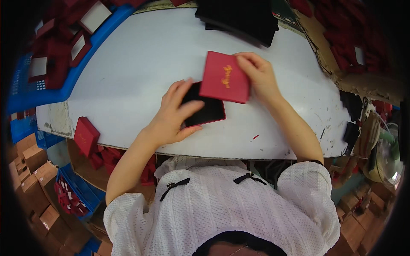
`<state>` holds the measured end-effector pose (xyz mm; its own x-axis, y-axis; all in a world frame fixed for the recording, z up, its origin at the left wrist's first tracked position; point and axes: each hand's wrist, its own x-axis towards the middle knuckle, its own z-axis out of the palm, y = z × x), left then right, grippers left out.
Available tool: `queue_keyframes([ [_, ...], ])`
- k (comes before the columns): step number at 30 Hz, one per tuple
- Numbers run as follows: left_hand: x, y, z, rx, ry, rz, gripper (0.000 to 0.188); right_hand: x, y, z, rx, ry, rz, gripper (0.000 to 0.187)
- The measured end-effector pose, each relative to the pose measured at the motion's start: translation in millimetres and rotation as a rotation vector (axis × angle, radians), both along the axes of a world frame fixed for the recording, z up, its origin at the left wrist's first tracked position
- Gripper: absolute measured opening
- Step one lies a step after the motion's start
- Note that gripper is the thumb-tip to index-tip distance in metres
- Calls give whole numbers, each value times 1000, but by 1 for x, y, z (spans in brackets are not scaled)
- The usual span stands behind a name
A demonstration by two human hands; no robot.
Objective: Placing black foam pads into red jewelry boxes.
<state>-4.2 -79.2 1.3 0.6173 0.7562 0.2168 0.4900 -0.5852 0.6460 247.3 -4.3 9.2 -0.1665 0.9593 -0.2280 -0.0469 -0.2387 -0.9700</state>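
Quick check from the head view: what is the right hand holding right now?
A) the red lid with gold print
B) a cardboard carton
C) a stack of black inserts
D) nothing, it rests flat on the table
A: the right hand grips the red lid by its far edge, lifted and tilted over the open box base that the left hand steadies.

A big white table (141,64) fills the middle. At its far edge lies a stack of flat black pads (239,19). One small closed red box (86,135) sits on the near left edge. A blue crate (64,85) on the left holds open red boxes with white insides (64,38). Brown cardboard boxes (34,175) are piled low on the left. More red boxes (354,34) lie in a cardboard bin on the right.
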Motion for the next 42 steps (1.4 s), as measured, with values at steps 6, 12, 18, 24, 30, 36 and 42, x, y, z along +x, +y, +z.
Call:
queue_keyframes([
  [6, 4, 11, -13, 69, -501, 63, 98, -47, -22, 17, 774, -884, 442, 38],
  [12, -2, 10, 19, 19, 191, 60, 95, -50, -42, 8, 825, -915, 398, 53],
  [18, -38, -8, 74, -73, 861, 419, 92, -40, 56, 24, 1230, -905, 128, 63],
  [24, -23, 110, 70, 261, 312, 326, 70, -14, 103, 8, 1152, -1345, 42, 44],
  [30, -30, 233, -11, 541, 624, 671, 36, 14, 24, 41, 1433, -1068, 138, 32],
  [36, -39, 186, -4, 489, 357, 656, 20, 42, -51, -2, 884, -1078, 398, 34],
  [42, -46, 51, 8, 125, 243, 300, 34, 36, -38, 31, 815, -633, 300, 39],
])
